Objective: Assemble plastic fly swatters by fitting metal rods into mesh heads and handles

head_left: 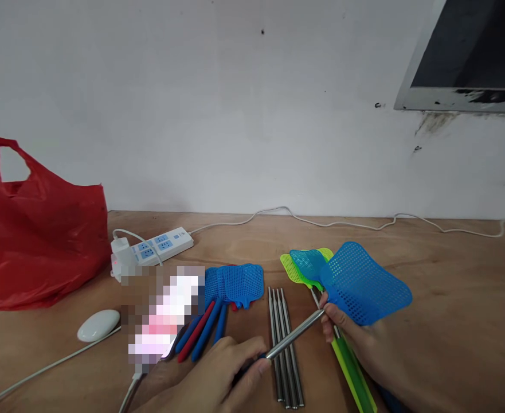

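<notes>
Blue swatter head point(368, 281) sits at the person's right hand point(353, 332), out toward two o'clock from the middle of the steel rod point(297, 332) held above the worktop point(458, 275), taking straight ahead as twelve. The right fingers are clamped where the head's neck seems to meet that rod, which slants down toward eight o'clock. There the left hand point(230, 367) has its fingers closed around what looks like a dark blue handle point(240, 371). From where I stand the joint is covered, so I cannot tell how far the rod goes in.

To my eye, the step in hand is joining rod and head. The next move seems to call for a firm left hold and a straight push or twist along the rod, without bending the mesh.

Loose steel rods point(285, 378) lie below, toward six o'clock. Blue mesh heads point(239, 282) rest in a pile at ten, with red and blue handles point(204, 332) at nine. Green swatters point(295, 268) spread their heads near twelve.
</notes>
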### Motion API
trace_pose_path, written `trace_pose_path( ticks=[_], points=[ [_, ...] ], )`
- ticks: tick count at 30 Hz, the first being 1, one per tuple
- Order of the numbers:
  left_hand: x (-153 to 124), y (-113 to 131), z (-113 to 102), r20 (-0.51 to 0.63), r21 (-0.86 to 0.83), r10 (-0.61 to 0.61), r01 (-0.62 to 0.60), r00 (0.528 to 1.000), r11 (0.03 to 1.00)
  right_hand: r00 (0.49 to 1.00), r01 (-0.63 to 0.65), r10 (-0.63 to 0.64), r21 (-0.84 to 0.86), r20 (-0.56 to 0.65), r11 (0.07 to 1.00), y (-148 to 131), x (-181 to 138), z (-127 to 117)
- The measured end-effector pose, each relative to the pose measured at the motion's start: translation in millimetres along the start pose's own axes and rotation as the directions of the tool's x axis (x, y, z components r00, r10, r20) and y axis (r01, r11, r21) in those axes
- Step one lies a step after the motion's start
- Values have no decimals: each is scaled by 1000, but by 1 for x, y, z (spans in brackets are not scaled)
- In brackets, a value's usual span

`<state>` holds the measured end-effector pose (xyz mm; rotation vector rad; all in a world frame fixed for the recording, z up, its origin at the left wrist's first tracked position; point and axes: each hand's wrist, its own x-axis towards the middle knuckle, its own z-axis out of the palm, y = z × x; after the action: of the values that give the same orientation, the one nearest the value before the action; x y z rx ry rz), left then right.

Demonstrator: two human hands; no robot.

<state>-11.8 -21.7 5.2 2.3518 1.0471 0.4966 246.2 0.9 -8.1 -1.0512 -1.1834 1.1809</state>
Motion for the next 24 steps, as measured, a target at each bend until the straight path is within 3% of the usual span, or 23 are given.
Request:
trace_pose_path(
  ticks=[3,11,19,24],
  points=[
    [1,-2,-3,15,-11,12,-12,1000,1000,996,-30,37,82,-84,996,4,5,-5],
    [0,-5,-6,49,-71,-43,46,998,996,976,-102,156,318,-150,943,-5,12,-6],
    [2,4,-10,165,-131,-160,182,973,974,971,-164,209,315,-114,935,-9,9,-2],
    [1,0,-9,112,-122,-234,247,966,961,972,-122,186,366,-145,923,-11,11,-5]
  ],
)
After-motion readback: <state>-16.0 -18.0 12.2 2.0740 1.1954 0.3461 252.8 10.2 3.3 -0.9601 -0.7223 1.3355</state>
